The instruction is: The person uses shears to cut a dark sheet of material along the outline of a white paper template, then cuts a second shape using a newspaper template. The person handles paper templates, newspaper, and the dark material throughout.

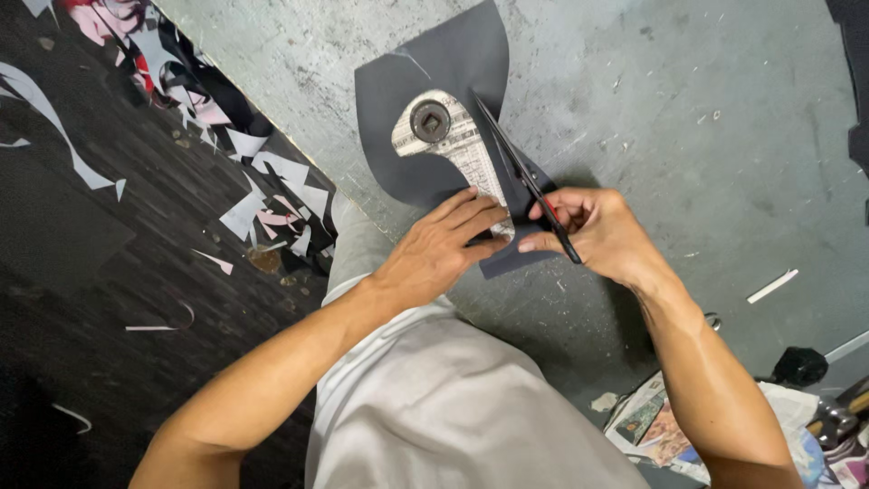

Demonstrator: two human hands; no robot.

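A dark grey piece of fabric point(425, 81) lies on the scratched grey table point(688, 109). On top of it sits a paper pattern point(466, 149) made of printed newsprint, with a round metal weight point(430, 120) on its upper end. My left hand point(444, 244) presses flat on the lower end of the pattern and fabric. My right hand point(597, 231) grips black scissors point(520, 172), whose blades point up along the pattern's right edge and into the fabric.
Fabric and paper scraps point(272, 195) litter the dark floor at the left. A white strip point(772, 286) lies on the table at the right. Magazines point(661, 426) and a black object point(800, 365) sit at the lower right. My grey shirt fills the bottom middle.
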